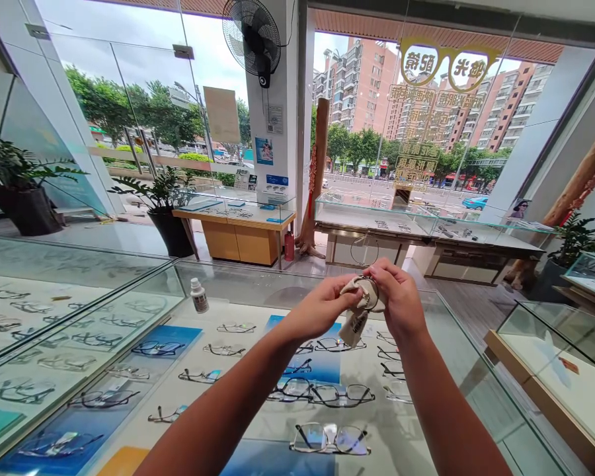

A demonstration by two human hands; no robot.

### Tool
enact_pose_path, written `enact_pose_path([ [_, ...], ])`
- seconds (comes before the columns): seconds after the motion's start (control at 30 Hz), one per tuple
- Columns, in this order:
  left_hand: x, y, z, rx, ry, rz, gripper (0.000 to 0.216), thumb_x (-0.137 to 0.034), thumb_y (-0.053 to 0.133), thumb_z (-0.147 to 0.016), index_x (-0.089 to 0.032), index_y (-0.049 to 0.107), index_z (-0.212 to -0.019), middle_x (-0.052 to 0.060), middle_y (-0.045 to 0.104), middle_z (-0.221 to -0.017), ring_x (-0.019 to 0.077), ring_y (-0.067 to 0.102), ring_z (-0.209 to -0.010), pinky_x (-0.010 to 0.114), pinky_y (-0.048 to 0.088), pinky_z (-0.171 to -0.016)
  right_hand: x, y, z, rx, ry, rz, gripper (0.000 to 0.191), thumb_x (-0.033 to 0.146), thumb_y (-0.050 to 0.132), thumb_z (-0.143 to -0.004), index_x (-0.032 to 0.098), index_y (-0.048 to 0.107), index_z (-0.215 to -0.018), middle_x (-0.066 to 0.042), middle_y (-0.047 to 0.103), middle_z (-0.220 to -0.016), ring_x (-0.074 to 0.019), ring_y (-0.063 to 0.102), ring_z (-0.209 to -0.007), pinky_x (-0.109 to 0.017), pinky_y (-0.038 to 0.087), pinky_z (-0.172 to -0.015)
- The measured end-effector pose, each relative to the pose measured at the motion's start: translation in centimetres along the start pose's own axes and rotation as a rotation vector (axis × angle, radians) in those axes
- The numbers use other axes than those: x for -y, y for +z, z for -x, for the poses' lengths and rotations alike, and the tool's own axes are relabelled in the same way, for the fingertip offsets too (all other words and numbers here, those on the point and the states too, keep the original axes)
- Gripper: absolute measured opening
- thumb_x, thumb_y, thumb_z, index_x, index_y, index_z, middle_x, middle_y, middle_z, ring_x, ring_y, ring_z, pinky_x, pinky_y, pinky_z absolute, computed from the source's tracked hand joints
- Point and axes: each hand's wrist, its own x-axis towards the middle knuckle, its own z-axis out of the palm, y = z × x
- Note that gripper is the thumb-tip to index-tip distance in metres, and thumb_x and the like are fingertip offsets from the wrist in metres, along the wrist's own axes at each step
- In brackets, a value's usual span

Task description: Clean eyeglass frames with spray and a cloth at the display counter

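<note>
Above a glass display counter, both of my hands are raised close together around a pair of eyeglasses (pixel 375 301). My left hand (pixel 322 307) is closed on a beige cloth (pixel 352 328) with dark print, its thumb pressing the fabric against a lens. Part of the cloth hangs below the fingers. My right hand (pixel 399 294) pinches the thin dark frame of the eyeglasses from the other side. One round rim sticks up above my fingers; the cloth and fingers hide much of the rest.
A small white bottle (pixel 199 296) stands on the counter's glass to the left. Rows of eyeglasses (pixel 331 439) lie in the display counter (pixel 248 281) below my arms. Another glass case (pixel 555 357) is at the right. Potted plants (pixel 171 228) and a wooden showcase (pixel 240 239) stand farther off.
</note>
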Motion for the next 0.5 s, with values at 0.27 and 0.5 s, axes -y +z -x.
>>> enact_pose_path([
  [0.27,0.9,1.8,-0.3,-0.241,0.032,-0.04,0.046,-0.061,0.076,-0.091,-0.018,0.059,-0.094,-0.002,0.055,-0.081,0.0123,0.046,-0.071,0.025,0.037,-0.066,-0.6,0.4,0.1,0.04,-0.009,-0.034,0.019,0.039,0.083,-0.087,0.024,0.077,-0.076,0.001,0.061,-0.082,-0.0163,0.053,-0.079,-0.03,0.044,-0.076],
  [0.5,0.6,1.5,-0.2,-0.222,0.049,-0.081,0.044,-0.059,0.059,-0.102,-0.018,0.056,-0.087,-0.003,0.047,-0.076,0.0123,0.038,-0.069,0.027,0.033,-0.064,-0.4,0.6,0.1,-0.001,-0.045,-0.063,0.019,0.037,0.084,-0.083,0.024,0.077,-0.072,0.001,0.058,-0.08,-0.0152,0.05,-0.076,-0.029,0.043,-0.073],
])
